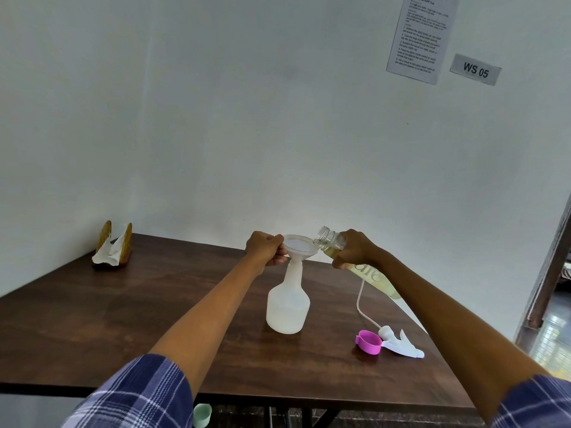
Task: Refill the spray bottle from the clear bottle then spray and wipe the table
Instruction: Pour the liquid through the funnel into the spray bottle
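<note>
Plaid sleeves (136, 393), blue and white, both forearms extended over the dark wood-grain table (92, 329). Left hand (264, 248): fingers curled, pinching the rim of a white plastic funnel (298, 246) seated in the translucent spray bottle (288, 307). Right hand (355, 249): grasping the tilted clear bottle (349, 257), uncapped mouth at the funnel's edge; whether liquid flows is unclear. Detached trigger head (398, 342) with tube, pink cap (368, 341) beside it.

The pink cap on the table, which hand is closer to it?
Right. The right hand holds the clear bottle above and behind the pink cap; the left hand grips the funnel farther left.
</note>
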Available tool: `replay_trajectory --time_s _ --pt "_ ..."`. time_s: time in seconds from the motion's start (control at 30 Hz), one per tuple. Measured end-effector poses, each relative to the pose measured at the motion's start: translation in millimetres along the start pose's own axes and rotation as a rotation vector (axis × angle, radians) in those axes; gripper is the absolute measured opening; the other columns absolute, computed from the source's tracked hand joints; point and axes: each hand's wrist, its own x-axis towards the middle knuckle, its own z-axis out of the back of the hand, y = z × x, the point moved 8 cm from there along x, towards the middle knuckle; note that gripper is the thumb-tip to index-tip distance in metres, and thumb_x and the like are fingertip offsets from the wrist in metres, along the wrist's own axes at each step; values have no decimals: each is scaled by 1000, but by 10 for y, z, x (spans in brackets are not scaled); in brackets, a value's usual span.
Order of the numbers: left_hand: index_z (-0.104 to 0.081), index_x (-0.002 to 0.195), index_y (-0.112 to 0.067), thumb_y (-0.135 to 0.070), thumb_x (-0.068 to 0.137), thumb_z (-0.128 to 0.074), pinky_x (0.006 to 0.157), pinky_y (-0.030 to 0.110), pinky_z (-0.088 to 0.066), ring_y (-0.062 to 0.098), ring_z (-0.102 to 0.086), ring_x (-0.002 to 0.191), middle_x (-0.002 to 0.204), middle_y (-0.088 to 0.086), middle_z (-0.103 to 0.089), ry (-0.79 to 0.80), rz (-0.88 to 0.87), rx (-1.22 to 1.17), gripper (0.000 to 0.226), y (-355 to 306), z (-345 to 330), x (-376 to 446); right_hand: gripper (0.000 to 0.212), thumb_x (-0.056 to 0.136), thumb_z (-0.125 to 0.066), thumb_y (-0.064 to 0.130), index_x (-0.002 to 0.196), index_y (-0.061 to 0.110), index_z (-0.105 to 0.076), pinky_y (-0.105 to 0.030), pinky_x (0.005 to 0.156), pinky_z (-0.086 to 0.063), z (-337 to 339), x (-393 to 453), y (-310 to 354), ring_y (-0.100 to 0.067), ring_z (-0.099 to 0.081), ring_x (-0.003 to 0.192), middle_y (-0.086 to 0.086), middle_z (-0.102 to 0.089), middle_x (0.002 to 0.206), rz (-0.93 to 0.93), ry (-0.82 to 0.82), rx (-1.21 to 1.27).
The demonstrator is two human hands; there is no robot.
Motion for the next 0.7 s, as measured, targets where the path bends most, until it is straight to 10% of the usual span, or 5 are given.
replay_trajectory --time_s 0.7 --pt "-57 62 -6 -7 85 -50 39 17 -49 8 -55 32 60 7 -62 3 0 -6 24 2 -8 -3 31 58 -75 8 56 18 -46 -22 50 -34 13 37 -27 -14 -47 53 5 -50 56 5 -10 -33"
